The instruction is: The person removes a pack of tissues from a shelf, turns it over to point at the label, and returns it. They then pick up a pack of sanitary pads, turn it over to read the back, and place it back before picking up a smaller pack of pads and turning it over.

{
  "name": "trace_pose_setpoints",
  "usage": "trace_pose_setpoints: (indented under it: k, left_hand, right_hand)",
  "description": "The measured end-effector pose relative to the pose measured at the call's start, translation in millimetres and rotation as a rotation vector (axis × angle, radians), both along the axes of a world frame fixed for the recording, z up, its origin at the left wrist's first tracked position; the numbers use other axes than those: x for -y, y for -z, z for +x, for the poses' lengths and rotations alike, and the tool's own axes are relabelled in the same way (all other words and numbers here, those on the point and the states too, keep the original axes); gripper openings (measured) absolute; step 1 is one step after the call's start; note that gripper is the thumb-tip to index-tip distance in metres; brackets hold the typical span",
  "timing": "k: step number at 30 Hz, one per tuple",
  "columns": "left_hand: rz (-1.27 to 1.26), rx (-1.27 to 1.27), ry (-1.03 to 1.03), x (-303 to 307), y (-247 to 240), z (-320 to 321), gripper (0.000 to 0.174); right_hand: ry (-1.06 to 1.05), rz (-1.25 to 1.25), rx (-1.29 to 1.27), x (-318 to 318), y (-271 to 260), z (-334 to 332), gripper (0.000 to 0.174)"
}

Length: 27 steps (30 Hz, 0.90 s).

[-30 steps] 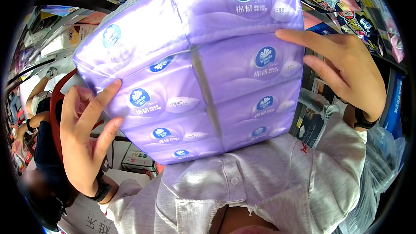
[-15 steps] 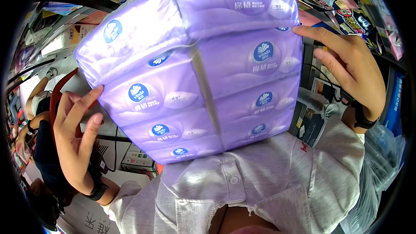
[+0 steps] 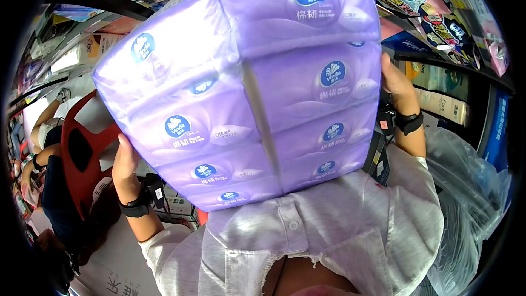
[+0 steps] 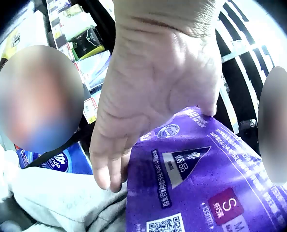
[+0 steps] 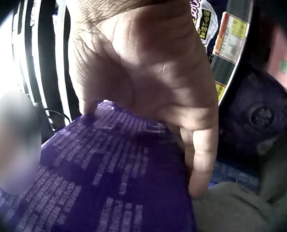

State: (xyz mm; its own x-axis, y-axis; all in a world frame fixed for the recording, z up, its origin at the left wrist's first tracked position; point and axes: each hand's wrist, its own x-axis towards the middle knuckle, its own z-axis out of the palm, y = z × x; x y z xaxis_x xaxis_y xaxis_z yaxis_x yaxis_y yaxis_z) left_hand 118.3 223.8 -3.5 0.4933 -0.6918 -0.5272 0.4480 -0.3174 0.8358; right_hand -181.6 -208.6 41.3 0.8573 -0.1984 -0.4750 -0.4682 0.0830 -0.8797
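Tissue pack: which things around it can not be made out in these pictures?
- Head view: left hand, fingers hidden behind the pack.
- Head view: right hand, mostly hidden behind the pack.
- Right wrist view: the pack's print is dark and blurred.
- Head view: shelf goods, labels too small, partly cut off by the edge.

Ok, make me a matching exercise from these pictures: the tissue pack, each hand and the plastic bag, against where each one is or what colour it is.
1 tissue pack
2 left hand
3 right hand
4 plastic bag

A clear, beside the right arm
B grips the pack's lower end
C purple, held up before the chest
D grips the pack's higher end

Pairs: 1-C, 2-B, 3-D, 4-A
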Motion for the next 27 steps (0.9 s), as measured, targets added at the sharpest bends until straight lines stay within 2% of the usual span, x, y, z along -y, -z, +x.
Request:
trace_pose_setpoints:
  k: [1,2,3,7,9,10,12,14,15,19,20,21,24,25,27]
  left_hand:
    - [0.019,0.059,0.13,3.1,-6.3,-0.8,0.083]
    - [0.037,0.122,0.258,12.9,-15.8,-3.8,0.09]
    - [0.07,0.141,0.252,24.3,-22.4,-9.2,0.099]
    - [0.05,0.063,0.105,43.2,-15.4,-23.7,0.09]
    - [-0.006,-0.052,-0.049,41.6,-7.3,-23.5,0.084]
    - [-0.007,-0.045,-0.051,40.5,-10.0,-24.5,0.084]
    - [0.003,0.043,-0.118,46.4,-21.8,-29.4,0.078]
    - [-0.005,0.122,-0.034,54.0,-45.8,-28.1,0.078]
    - [-0.037,0.159,-0.025,58.1,-49.7,-30.5,0.079]
    - [-0.108,0.332,-0.124,71.7,-85.9,-32.5,0.085]
    - [-0.134,0.392,-0.17,78.6,-99.5,-35.3,0.085]
    - [-0.141,0.456,-0.153,83.2,-112.3,-30.0,0.087]
    - [-0.314,0.739,-0.025,78.1,-114.5,18.7,0.059]
    - [-0.333,0.744,-0.032,84.7,-119.6,24.5,0.059]
    - [-0.219,1.131,0.202,99.3,-143.1,29.1,0.037]
  right_hand:
    - [-0.054,0.113,0.0,4.5,2.5,1.0,0.077]
    - [-0.05,0.106,0.007,2.4,0.7,1.8,0.077]
    - [-0.013,0.088,0.06,-2.9,-2.7,4.6,0.079]
    - [0.115,0.022,0.267,-29.8,-19.7,26.2,0.089]
    - [0.154,0.013,0.324,-37.9,-24.5,39.6,0.087]
    - [0.2,0.007,0.373,-42.3,-27.4,44.7,0.086]
    - [0.218,0.032,0.365,-46.7,-37.1,51.5,0.091]
    - [0.157,-0.132,0.426,-46.6,-44.9,53.2,0.099]
    - [0.211,-0.204,0.408,-43.0,-48.0,44.6,0.104]
    - [0.31,-0.313,0.427,-30.2,-60.7,12.7,0.102]
    - [0.239,-0.439,0.598,8.7,-30.9,0.9,0.092]
    - [0.292,-0.446,0.616,8.4,-42.5,-6.6,0.091]
    - [0.378,-0.547,0.789,19.7,-68.9,1.6,0.087]
    - [0.386,-0.579,0.843,23.8,-77.9,5.5,0.086]
    - [0.393,-0.625,0.919,29.6,-93.4,17.8,0.083]
